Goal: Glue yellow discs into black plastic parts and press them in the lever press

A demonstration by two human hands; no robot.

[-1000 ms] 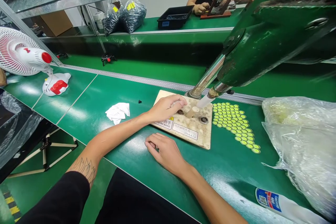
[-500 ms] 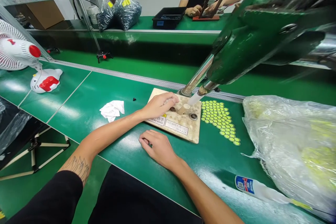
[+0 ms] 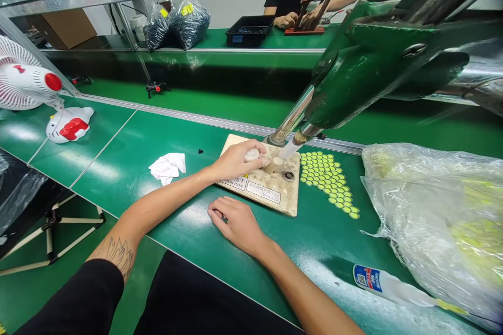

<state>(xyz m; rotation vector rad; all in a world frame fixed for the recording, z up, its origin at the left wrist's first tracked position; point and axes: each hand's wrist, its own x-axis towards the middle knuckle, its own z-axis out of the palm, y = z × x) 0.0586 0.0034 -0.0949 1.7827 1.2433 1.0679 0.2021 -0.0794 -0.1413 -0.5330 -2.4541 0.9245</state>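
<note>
My left hand (image 3: 241, 159) is over the left part of a worn cream base plate (image 3: 290, 200), its thumb and fingers closed around a whitish round piece (image 3: 251, 155). Just right of the fingertips stands a short beige post (image 3: 274, 165) on the plate. The white tip (image 3: 289, 149) of a green press (image 3: 349, 68) slants down close to the post. A dark round bolt head (image 3: 288, 175) shows on the plate's right side. My right hand (image 3: 236, 220) rests on the green table in front of the plate, fingers curled in, with nothing visible in them.
Rows of yellow-green discs (image 3: 326, 178) lie right of the plate. Farther right are a clear plastic bag (image 3: 428, 220) and a glue bottle (image 3: 393, 285). White paper (image 3: 168, 166) lies to the left, a fan (image 3: 35, 84) beyond. Across the bench, a person's hands (image 3: 286, 20) work near a black tray (image 3: 249, 30).
My left hand has shifted slightly, and a whitish round piece now shows in its grip. Its fingers cover the left bolt seen before. My right hand stays in place.
</note>
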